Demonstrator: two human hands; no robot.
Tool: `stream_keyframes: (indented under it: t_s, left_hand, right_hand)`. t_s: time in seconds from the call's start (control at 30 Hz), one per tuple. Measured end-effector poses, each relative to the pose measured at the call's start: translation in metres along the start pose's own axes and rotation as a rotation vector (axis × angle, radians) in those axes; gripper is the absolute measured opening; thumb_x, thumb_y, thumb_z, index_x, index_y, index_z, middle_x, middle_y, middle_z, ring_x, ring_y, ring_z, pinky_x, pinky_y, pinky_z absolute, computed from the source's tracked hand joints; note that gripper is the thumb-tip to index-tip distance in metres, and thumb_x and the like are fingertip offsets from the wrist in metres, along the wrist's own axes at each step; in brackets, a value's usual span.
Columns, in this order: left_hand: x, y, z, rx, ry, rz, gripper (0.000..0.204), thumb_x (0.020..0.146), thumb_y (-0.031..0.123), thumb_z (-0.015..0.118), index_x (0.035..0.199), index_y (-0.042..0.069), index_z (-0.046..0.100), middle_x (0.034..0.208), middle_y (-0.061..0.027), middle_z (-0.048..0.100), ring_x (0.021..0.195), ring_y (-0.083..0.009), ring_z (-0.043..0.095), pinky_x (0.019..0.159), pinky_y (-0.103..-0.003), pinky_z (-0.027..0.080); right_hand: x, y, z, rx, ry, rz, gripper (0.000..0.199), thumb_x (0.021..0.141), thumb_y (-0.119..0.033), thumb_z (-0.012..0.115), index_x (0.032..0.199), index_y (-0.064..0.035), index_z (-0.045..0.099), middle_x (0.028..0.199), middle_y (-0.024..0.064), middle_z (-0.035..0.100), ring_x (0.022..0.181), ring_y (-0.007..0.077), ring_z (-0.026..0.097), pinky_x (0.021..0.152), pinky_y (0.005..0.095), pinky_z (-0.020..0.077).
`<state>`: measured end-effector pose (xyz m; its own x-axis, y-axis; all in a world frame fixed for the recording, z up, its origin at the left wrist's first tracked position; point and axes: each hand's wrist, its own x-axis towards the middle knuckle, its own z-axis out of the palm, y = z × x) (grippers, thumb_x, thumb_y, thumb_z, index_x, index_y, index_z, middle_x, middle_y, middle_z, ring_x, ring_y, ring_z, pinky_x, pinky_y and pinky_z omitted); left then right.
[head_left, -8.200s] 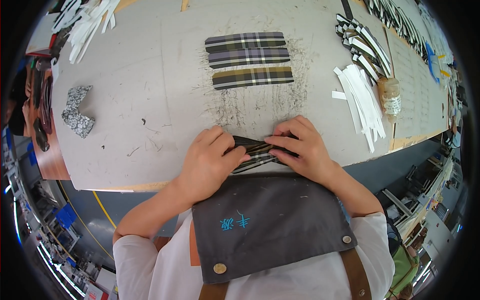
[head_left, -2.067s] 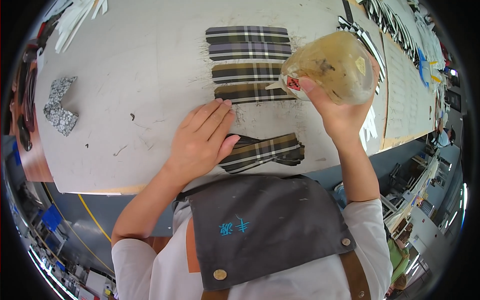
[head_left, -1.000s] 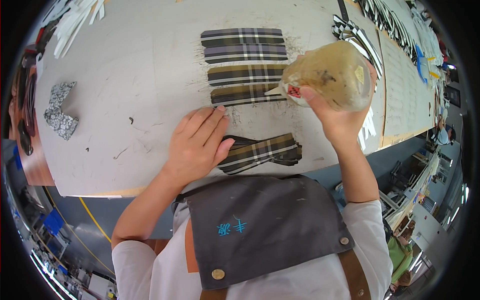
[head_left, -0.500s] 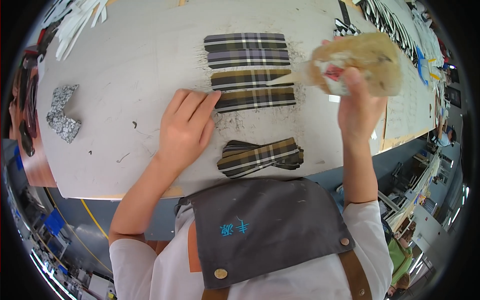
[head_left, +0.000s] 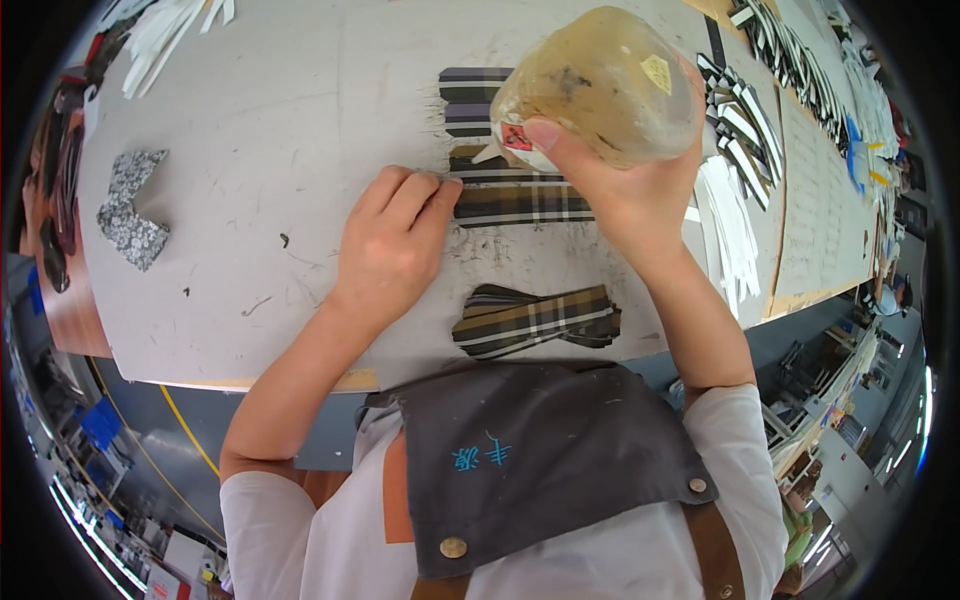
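My right hand (head_left: pixel 640 200) grips a large, cloudy yellowish squeeze bottle (head_left: pixel 605 90) with a pointed nozzle and a small red label. The bottle is tilted, its nozzle tip over the left part of a plaid fabric strip. Several such strips lie in a stack of rows, and the bottle hides the right ends of the farther ones. My left hand (head_left: pixel 395 240) rests on the table with curled fingers, its fingertips pressed at the left end of the nearest plaid fabric strip (head_left: pixel 520 207). Closer to me lies a crossed pile of plaid strips (head_left: pixel 540 320).
A grey floral fabric piece (head_left: pixel 133 210) lies at the left of the pale table (head_left: pixel 300 120). White strips (head_left: pixel 728 225) and black-and-white strips (head_left: pixel 740 125) lie on the right. More white strips (head_left: pixel 165 45) are at the far left. The table's front edge runs before my apron.
My right hand has moved the bottle leftward, so its nozzle has gone from the strips' right half to near their left end. My left hand stays at the nearest strip's left end.
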<state>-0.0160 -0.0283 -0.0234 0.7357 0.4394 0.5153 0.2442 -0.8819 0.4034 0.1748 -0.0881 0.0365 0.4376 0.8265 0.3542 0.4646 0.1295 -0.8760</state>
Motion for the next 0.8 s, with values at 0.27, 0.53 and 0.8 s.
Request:
stream_keyframes:
  t_s: [0.27,0.53,0.8]
  left_hand:
    - [-0.005,0.0,0.0,-0.008,-0.03,-0.016,0.035,0.062,-0.01,0.062,0.096,-0.005,0.067,0.088,-0.0101,0.057,0.08,-0.0265,0.055,0.067,-0.035,0.049]
    - [-0.005,0.0,-0.003,-0.003,-0.058,-0.03,0.043,0.06,-0.013,0.058,0.101,-0.005,0.066,0.091,-0.0116,0.057,0.083,-0.0289,0.055,0.07,-0.037,0.049]
    - [-0.004,0.0,0.001,0.004,0.015,0.005,0.029,0.063,-0.006,0.066,0.091,-0.005,0.068,0.087,-0.0082,0.058,0.079,-0.0239,0.056,0.064,-0.033,0.05]
  right_hand:
    - [-0.011,0.009,-0.054,-0.106,0.099,0.089,0.077,0.069,-0.01,0.087,0.125,0.0021,0.038,0.113,0.0139,0.059,0.102,0.0212,0.064,0.087,0.0327,0.054]
    - [-0.018,0.006,-0.082,-0.177,0.132,0.113,0.075,0.07,-0.011,0.087,0.125,0.0017,0.037,0.112,0.0143,0.058,0.101,0.0209,0.063,0.086,0.0331,0.0545]
    - [-0.013,-0.002,-0.003,0.165,0.041,0.078,0.082,0.066,-0.013,0.089,0.127,0.0009,0.035,0.112,0.0143,0.058,0.102,0.021,0.062,0.086,0.0328,0.0542]
